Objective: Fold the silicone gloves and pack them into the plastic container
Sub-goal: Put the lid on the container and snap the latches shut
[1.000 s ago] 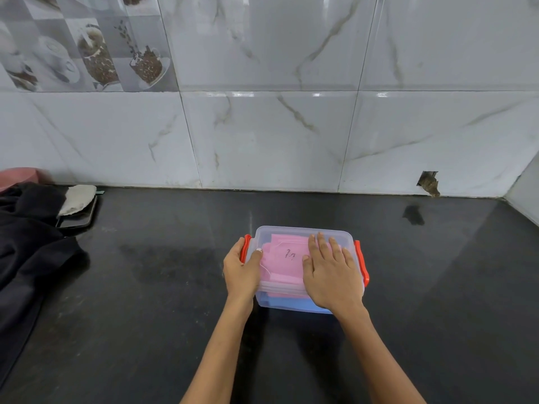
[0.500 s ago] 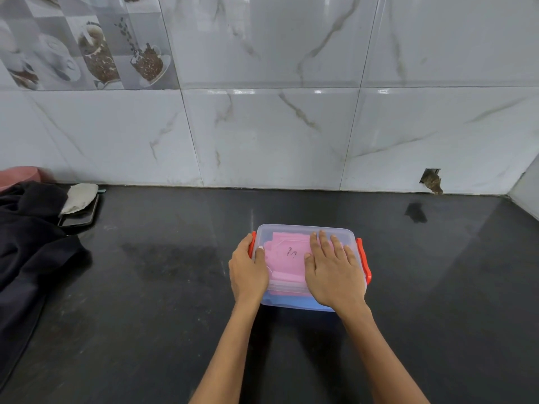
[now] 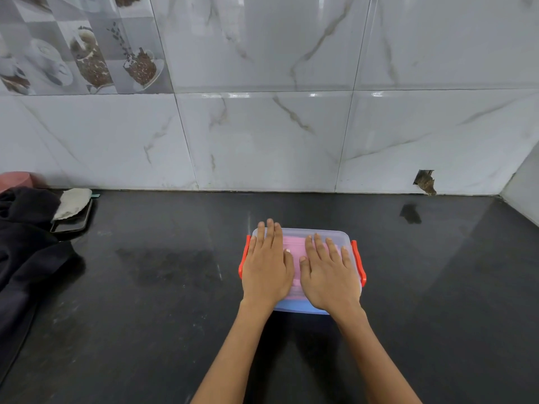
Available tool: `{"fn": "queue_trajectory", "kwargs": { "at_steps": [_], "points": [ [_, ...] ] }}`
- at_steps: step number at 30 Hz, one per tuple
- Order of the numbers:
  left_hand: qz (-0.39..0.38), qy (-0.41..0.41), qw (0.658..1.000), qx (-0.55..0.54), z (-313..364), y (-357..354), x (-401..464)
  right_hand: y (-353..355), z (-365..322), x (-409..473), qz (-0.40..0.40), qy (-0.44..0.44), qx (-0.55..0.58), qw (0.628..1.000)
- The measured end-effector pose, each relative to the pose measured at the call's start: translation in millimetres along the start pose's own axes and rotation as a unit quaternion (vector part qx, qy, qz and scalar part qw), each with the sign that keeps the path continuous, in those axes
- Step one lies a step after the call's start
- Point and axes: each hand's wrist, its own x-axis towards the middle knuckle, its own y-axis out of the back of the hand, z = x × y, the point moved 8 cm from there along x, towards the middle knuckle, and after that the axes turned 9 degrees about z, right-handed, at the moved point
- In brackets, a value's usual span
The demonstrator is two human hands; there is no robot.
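A clear plastic container (image 3: pixel 335 234) with a blue base and orange side latches (image 3: pixel 359 263) stands on the black counter, its translucent lid on top. Pink folded silicone gloves (image 3: pixel 295 249) show through the lid between my hands. My left hand (image 3: pixel 267 263) lies flat, palm down, on the left half of the lid, fingers apart and reaching the far rim. My right hand (image 3: pixel 329 272) lies flat on the right half in the same way. Neither hand grips anything. Most of the gloves are hidden under my hands.
The black counter (image 3: pixel 163 287) runs back to a marble-tiled wall. At the far left lie a dark cloth (image 3: pixel 26 246), a small tray with a pale rag (image 3: pixel 73 208) and a pink object (image 3: pixel 14 179). A wall corner closes the right side.
My left hand has moved from the left latch side of the container up onto the lid and now lies flat. My right hand stays flat on the lid.
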Motion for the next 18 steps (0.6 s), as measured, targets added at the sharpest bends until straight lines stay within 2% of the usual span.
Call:
{"fn": "queue_trajectory", "kwargs": {
  "at_steps": [3, 5, 13, 16, 18],
  "points": [
    [-0.083, -0.017, 0.996, 0.037, -1.2, -14.8, 0.9, 0.0, 0.3, -0.3, 0.002, 0.001, 0.001, 1.000],
    [-0.103, -0.018, 0.993, 0.053, -2.3, -18.2, 0.8, -0.4, 0.5, -0.3, 0.003, 0.001, 0.001, 1.000],
    [-0.093, -0.015, 0.994, 0.049, -2.7, -17.4, -0.3, 2.2, 0.4, -1.5, 0.009, -0.003, 0.000, 1.000],
    [-0.031, -0.020, 0.999, 0.020, -1.0, -6.2, 0.4, 6.4, -1.5, -1.0, 0.013, -0.003, 0.000, 1.000],
    [0.045, 0.010, 0.993, -0.107, -1.7, 12.4, -1.4, 14.7, -2.7, -0.6, 0.033, 0.007, 0.062, 0.998]
  ]
}}
